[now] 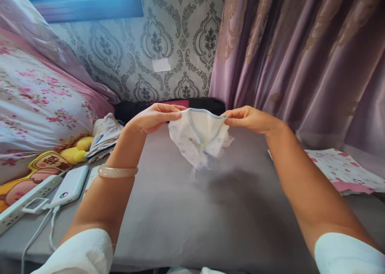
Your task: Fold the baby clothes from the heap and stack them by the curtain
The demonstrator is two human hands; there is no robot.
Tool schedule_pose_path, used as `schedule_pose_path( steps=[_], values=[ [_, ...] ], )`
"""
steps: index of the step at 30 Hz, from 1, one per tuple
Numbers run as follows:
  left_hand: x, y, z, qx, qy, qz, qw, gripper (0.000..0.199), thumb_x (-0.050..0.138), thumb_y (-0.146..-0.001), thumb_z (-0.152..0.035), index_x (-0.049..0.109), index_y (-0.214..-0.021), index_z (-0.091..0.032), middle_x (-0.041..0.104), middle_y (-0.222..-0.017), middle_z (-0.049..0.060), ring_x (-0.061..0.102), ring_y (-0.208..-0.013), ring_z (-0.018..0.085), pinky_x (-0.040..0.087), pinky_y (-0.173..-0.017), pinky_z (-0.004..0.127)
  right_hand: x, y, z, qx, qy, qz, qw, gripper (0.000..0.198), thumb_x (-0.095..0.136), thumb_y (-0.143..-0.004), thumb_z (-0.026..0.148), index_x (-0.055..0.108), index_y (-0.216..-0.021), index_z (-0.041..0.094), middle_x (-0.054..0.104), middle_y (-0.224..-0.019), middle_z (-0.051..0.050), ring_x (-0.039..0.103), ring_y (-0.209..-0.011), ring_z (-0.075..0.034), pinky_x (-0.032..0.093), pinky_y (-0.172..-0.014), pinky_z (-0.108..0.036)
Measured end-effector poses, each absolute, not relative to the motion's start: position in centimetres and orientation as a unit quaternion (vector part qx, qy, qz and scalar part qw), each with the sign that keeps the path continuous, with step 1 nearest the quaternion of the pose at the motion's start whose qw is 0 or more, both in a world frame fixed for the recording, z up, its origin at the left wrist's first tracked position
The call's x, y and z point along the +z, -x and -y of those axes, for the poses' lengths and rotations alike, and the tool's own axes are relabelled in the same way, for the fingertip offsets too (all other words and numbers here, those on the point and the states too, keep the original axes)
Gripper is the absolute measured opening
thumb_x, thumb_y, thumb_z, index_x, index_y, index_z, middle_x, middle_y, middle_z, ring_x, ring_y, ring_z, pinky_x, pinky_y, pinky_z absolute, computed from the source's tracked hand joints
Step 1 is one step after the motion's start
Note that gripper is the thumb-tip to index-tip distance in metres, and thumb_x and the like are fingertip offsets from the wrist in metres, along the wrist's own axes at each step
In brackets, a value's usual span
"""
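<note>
A small white baby top (186,146) with light blue trim and a faint print hangs in the air over the grey surface. My left hand (156,115) pinches it at the upper left, by the shoulder beside the neckline. At the opposite end of the neckline, my right hand (248,118) grips the blue-edged corner between thumb and fingers. The neck opening is stretched between both hands, and the lower part droops, slightly blurred. A pale bangle (118,172) circles my left forearm.
On the left lie folded clothes (104,135), a yellow plush toy (76,150), a white power bank (69,186) with cables, and a power strip (27,204). To the right is a folded printed cloth (345,170). A black bag (207,104) lies against the wall, near purple curtains (288,57).
</note>
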State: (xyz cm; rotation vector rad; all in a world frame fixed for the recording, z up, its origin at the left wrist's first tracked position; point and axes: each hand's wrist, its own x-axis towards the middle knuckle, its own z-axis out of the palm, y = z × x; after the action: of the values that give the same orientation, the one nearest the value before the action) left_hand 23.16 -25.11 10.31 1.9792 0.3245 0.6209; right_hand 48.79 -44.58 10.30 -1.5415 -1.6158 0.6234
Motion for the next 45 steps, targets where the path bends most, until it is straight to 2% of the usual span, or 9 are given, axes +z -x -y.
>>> schedule_pose_path(
  steps=[10,13,22,27,31,35,38,42,45],
  values=[
    [9.3,-23.2,24.9,0.262,-0.797,-0.164,0.518,0.028,0.086,-0.059,-0.043,0.078,-0.076,-0.021,0.075,-0.085,0.008,0.069,-0.084,0.025,0.054,-0.077,0.039,10.1,-49.8,44.5,0.218,0.635,0.628,0.394,0.042,0.078,-0.061,0.063,0.076,-0.076,0.024,0.071,-0.082,-0.001,0.064,-0.084,-0.02,0.05,-0.077,-0.032],
    [9.5,-23.1,25.2,0.262,-0.782,-0.145,0.547,0.032,0.083,-0.064,-0.045,0.079,-0.086,-0.022,0.075,-0.092,0.008,0.069,-0.086,0.025,0.054,-0.077,0.039,10.2,-49.6,44.2,0.239,0.614,0.639,0.397,0.042,0.075,-0.065,0.064,0.076,-0.079,0.025,0.072,-0.086,-0.001,0.064,-0.089,-0.021,0.05,-0.081,-0.033],
    [8.4,-23.2,24.5,0.263,-0.76,-0.162,0.571,0.036,0.084,-0.062,-0.047,0.079,-0.085,-0.02,0.075,-0.08,0.009,0.069,-0.078,0.023,0.054,-0.075,0.038,9.4,-50.4,44.0,0.235,0.642,0.609,0.402,0.041,0.074,-0.066,0.064,0.076,-0.08,0.025,0.07,-0.074,-0.001,0.065,-0.077,-0.019,0.051,-0.072,-0.033],
    [7.8,-23.4,24.3,0.268,-0.763,-0.123,0.575,0.031,0.085,-0.061,-0.045,0.078,-0.081,-0.022,0.075,-0.094,0.009,0.068,-0.093,0.024,0.051,-0.083,0.038,9.4,-50.2,44.2,0.237,0.631,0.619,0.404,0.04,0.076,-0.064,0.062,0.077,-0.079,0.025,0.072,-0.079,-0.001,0.065,-0.082,-0.021,0.052,-0.077,-0.034],
    [7.8,-23.6,24.5,0.275,-0.782,-0.171,0.532,0.034,0.086,-0.058,-0.043,0.078,-0.082,-0.02,0.075,-0.086,0.006,0.067,-0.085,0.021,0.05,-0.08,0.035,9.7,-49.7,44.2,0.245,0.625,0.616,0.411,0.036,0.077,-0.064,0.061,0.076,-0.075,0.027,0.073,-0.079,0.0,0.065,-0.085,-0.021,0.052,-0.082,-0.035],
    [8.6,-23.6,25.1,0.359,-0.779,-0.149,0.492,0.033,0.082,-0.063,-0.046,0.077,-0.082,-0.019,0.074,-0.094,0.007,0.065,-0.088,0.019,0.05,-0.081,0.032,10.2,-49.5,44.1,0.201,0.619,0.605,0.458,0.037,0.078,-0.065,0.061,0.076,-0.078,0.027,0.073,-0.083,-0.001,0.065,-0.089,-0.022,0.052,-0.085,-0.037],
    [8.9,-23.9,25.1,0.44,-0.776,-0.131,0.432,0.028,0.076,-0.071,-0.047,0.076,-0.082,-0.021,0.072,-0.099,0.006,0.064,-0.092,0.018,0.05,-0.079,0.03,10.4,-49.8,43.7,0.151,0.615,0.585,0.507,0.042,0.075,-0.067,0.064,0.076,-0.084,0.026,0.073,-0.083,-0.002,0.065,-0.089,-0.022,0.052,-0.083,-0.037],
    [7.9,-25.0,24.0,0.463,-0.812,-0.154,0.32,0.025,0.078,-0.068,-0.042,0.074,-0.076,-0.018,0.07,-0.094,0.007,0.063,-0.088,0.018,0.051,-0.076,0.028,9.5,-50.2,42.4,0.119,0.629,0.604,0.474,0.044,0.077,-0.064,0.063,0.074,-0.076,0.021,0.071,-0.078,-0.003,0.064,-0.084,-0.021,0.051,-0.078,-0.034],
    [6.7,-25.8,23.1,0.483,-0.799,-0.174,0.314,0.029,0.07,-0.076,-0.043,0.072,-0.081,-0.015,0.068,-0.084,0.006,0.06,-0.077,0.016,0.049,-0.069,0.026,8.4,-50.7,41.3,0.102,0.628,0.603,0.481,0.047,0.072,-0.068,0.064,0.072,-0.078,0.018,0.069,-0.078,-0.003,0.062,-0.076,-0.018,0.049,-0.072,-0.03]
  ],
)
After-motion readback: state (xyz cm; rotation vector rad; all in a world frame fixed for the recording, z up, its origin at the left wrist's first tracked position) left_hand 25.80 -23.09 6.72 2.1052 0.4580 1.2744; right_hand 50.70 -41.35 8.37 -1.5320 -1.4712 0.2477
